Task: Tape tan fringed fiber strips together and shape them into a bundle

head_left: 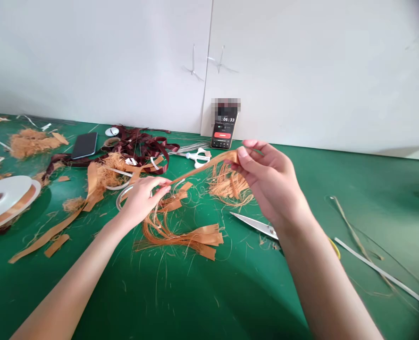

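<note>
A tan ribbon strip point(204, 166) stretches between my hands. My left hand point(142, 200) pinches its lower end, and my right hand point(268, 184) pinches its upper end. Below my left hand lies a bunch of frayed tan ribbon with loose fibres point(181, 236). Under my right hand is another frayed tan tuft point(229, 186). Steel scissors point(255, 224) lie below my right hand, with their handle hidden beneath my right forearm. A thin wire ring point(123, 197) sits just left of my left hand.
Green mat covers the table, strewn with fibres and tan strips. At left are a white ribbon spool point(4, 200), a black phone point(84, 145) and tangled dark red ribbon point(138, 146). White-handled scissors point(198, 157) lie at the back. A timer phone point(223, 134) leans on the white wall point(301, 71).
</note>
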Tool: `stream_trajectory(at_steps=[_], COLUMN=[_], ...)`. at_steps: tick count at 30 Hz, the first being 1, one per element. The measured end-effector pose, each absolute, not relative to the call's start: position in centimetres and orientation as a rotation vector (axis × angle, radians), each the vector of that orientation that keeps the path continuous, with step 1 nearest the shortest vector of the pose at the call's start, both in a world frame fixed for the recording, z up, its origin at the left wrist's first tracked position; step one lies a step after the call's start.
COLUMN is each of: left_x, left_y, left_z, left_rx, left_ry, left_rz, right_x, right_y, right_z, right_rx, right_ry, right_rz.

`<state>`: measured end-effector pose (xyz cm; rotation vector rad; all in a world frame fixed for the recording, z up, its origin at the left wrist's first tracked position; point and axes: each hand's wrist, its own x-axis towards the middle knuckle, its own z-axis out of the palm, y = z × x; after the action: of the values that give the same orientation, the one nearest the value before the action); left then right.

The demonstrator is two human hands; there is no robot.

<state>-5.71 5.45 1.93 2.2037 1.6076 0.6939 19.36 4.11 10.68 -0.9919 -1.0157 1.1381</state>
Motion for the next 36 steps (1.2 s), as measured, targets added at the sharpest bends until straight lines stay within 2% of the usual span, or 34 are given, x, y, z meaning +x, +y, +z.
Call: stream_trajectory(at_steps=[9, 13, 16, 19, 22, 27, 31, 36], left_x=[-6.4, -7.1, -6.7, -5.0, -2.5, -0.1, -1.1, -3.9], left_y=[5.7, 5.7, 5.2, 3.6, 1.3, -0.9, 0.4, 2.8], left_z=[2.0, 1.7, 2.2, 3.3, 4.3, 5.0, 4.6, 4.4], left_rx=[2.279, 2.182, 2.127, 2.072, 1.885, 1.678, 1.501, 1.526], left_ry=[1.809, 2.050, 2.108, 1.727, 1.197, 0.886, 0.794, 1.005], left_rz=[0.614, 0.686, 0.793, 1.023, 0.851, 0.675, 0.657, 0.706], right_x=[20.8, 21.1, 20.8, 20.1, 19.1, 18.2, 19.2, 22.1], right_y=[3.3, 2.3, 1.4, 1.0, 0.8, 0.7, 0.5, 0.2], right_z=[13.4, 14.3, 14.8, 14.7, 14.2, 13.5, 14.0, 14.8], right_rx=[-1.015, -1.008, -1.057, -1.129, -1.172, -1.137, -1.163, -1.337], right_ry=[-0.810, -0.761, -0.819, -0.992, -1.240, -1.453, -1.441, -1.420], right_rz=[0.962, 0.747, 0.710, 0.848, 1.130, 1.377, 1.190, 0.743])
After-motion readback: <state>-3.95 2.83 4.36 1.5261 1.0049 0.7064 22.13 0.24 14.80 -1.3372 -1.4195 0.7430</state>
